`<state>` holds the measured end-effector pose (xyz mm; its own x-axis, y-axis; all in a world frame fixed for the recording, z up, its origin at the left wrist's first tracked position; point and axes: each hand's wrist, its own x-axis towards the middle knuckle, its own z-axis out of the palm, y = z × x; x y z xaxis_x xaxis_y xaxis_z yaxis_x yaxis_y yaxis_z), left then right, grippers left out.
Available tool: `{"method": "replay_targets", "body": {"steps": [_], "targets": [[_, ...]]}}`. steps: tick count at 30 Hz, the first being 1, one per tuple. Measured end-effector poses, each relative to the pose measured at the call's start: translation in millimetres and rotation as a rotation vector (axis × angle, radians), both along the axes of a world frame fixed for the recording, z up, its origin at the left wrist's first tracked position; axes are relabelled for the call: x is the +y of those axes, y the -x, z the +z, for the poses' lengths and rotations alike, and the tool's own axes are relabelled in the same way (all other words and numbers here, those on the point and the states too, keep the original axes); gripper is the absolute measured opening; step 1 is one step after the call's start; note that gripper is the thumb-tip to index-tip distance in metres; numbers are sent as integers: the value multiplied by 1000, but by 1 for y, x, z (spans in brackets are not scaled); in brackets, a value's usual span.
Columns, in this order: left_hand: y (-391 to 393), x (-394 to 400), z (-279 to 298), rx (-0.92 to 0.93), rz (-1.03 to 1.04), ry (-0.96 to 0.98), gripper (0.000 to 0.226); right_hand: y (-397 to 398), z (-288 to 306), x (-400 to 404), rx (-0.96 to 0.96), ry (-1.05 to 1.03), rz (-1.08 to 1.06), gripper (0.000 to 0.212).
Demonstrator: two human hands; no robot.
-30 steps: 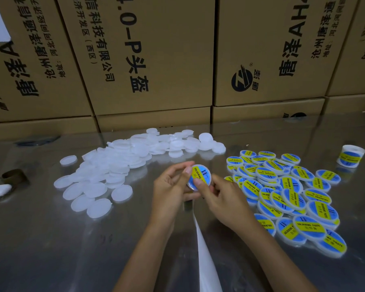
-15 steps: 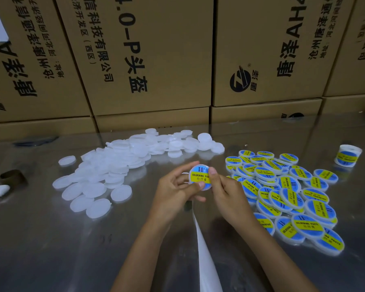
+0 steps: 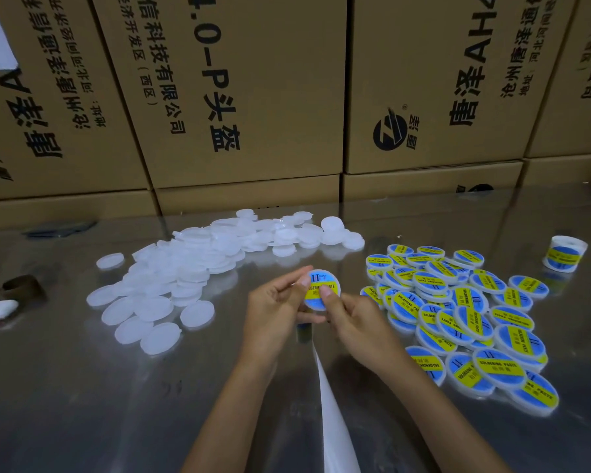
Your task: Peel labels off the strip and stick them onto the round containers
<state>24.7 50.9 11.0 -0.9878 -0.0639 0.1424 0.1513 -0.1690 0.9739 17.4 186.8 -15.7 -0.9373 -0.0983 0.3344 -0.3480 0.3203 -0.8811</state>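
While both hands clamp it above the reflective metal table (image 3: pixel 82 387), the small round white plastic container (image 3: pixel 321 290) with its blue-and-yellow label sits between left hand (image 3: pixel 273 314) and right hand (image 3: pixel 352 319), right thumb pressing the label. Risk: uneven pressure leaves a wrinkle or lifted edge. White backing strip (image 3: pixel 331 404) trails below; unlabelled white lids (image 3: pixel 171 285) left, labelled pile (image 3: pixel 464 319) right.

Stacked cartons behind a glossy table

Brown cardboard cartons (image 3: pixel 260 97), printed in black Chinese characters, are stacked behind the reflective table (image 3: pixel 82 404), in which they are dimly mirrored.
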Motion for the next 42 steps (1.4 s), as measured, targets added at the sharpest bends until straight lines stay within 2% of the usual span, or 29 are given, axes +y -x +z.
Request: {"method": "replay_targets", "body": {"steps": [5, 7, 10, 14, 18, 22, 30, 34, 36, 38, 40, 42], "targets": [[0, 5, 1, 26, -109, 118, 49, 12, -7, 4, -111, 85, -54, 51], [-1, 7, 0, 41, -93, 131, 55, 14, -7, 6, -176, 124, -84, 49], [1, 6, -3, 26, 36, 109, 47, 16, -3, 11, -288, 257, -199, 48], [4, -2, -4, 4, 168, 92, 37, 18, 5, 24, -424, 610, -287, 39], [3, -3, -3, 2, 205, 75, 34, 19, 10, 36, -527, 964, -297, 37], [2, -1, -2, -29, 225, 53, 32, 20, 10, 45, -558, 1110, -316, 25], [4, -5, -5, -83, 256, 45, 28, 18, 9, 47, -589, 1034, -304, 18], [9, -11, -8, -101, 259, 60, 29, 18, 10, 35, -562, 774, -259, 21], [14, -23, -7, -109, 349, 93, 29, 16, 7, 24, -549, 609, -240, 21], [18, -44, -9, -128, 552, 252, 27, 14, 2, 14, -527, 502, -223, 20], [19, -69, -15, -166, 731, 562, 26, 13, -2, 8, -500, 447, -214, 21], [19, -89, -25, -209, 771, 826, 35, 13, -3, 7, -485, 428, -213, 22]]}}
